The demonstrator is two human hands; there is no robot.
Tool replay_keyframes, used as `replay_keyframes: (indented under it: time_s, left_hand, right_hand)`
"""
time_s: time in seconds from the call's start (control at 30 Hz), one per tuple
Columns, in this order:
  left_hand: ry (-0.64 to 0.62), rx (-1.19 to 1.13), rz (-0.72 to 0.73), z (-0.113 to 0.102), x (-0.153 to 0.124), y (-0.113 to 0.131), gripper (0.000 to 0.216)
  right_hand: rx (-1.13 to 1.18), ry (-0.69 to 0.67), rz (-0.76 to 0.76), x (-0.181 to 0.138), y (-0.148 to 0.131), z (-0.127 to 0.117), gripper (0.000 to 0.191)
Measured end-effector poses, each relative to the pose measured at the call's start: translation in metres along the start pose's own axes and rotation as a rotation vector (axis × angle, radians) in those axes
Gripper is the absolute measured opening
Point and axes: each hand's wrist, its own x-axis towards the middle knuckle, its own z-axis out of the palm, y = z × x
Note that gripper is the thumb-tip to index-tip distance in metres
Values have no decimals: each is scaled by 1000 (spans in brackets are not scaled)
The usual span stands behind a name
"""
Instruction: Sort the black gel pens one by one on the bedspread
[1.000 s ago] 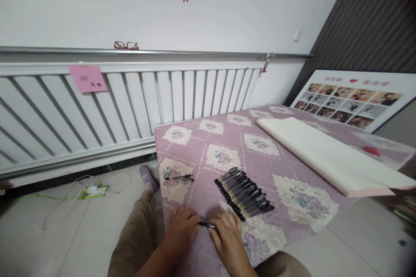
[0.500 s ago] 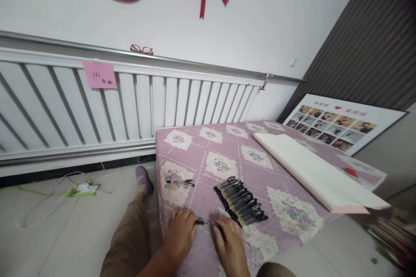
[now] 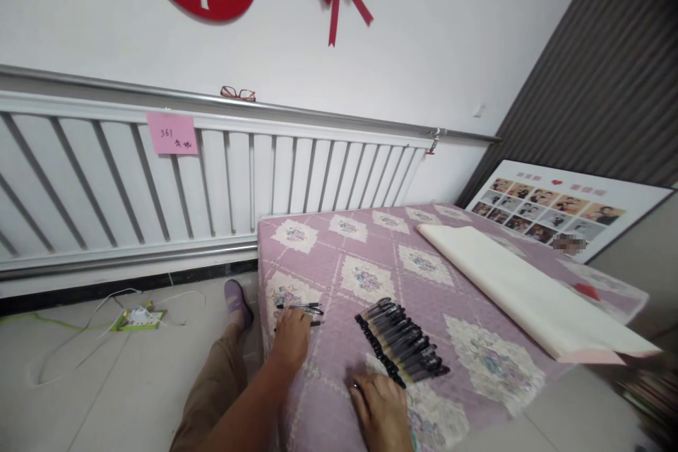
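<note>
My left hand (image 3: 292, 340) is closed on a dark pen (image 3: 316, 323), whose end sticks out past the fingers. Just beyond it, two more pens (image 3: 301, 306) lie on the flowered purple cover (image 3: 328, 346) near its left edge. My right hand (image 3: 382, 402) rests on the cover with curled fingers, beside the near end of a row of pens (image 3: 402, 342). A small dark thing shows at its fingertips, too little of it to name. Several black-capped pens lie side by side in that row.
A folded cream sheet (image 3: 508, 289) lies on the right of the cover. Behind stands a white radiator (image 3: 296, 169) with a pink note (image 3: 172, 133) and glasses (image 3: 238, 93) above. A power strip (image 3: 138, 319) with cables is on the floor at left. A photo board (image 3: 561, 208) leans at right.
My left hand has moved away from my right hand, forward and left with the pen, to beside the two lying pens. My right hand stays near the row. The view has tilted up slightly.
</note>
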Motion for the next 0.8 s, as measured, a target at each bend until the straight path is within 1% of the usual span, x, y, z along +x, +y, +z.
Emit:
replay_keyframes:
  time_s: [0.13, 0.3, 0.43, 0.57, 0.67, 0.73, 0.8]
  left_hand:
    - [21, 1, -6, 1, 6, -5, 23]
    - [30, 4, -5, 0, 11, -10, 23]
    - [41, 3, -1, 1, 18, -15, 22]
    - [47, -2, 11, 3, 23, -18, 20]
    - [55, -12, 17, 5, 25, -19, 17]
    - [61, -21, 12, 6, 25, -20, 15]
    - [66, -32, 5, 8, 25, -21, 14]
  right_hand:
    - [-2, -52, -1, 19, -16, 5, 11]
    - [10, -147, 40, 60, -41, 21, 16]
    - [-17, -153, 52, 91, -54, 35, 20]
    - [-7, -149, 63, 111, -55, 39, 24]
    - [5, -140, 76, 106, -41, 32, 26]
    - [26, -113, 80, 89, -28, 24, 27]
    - [46, -80, 96, 64, -13, 14, 26]
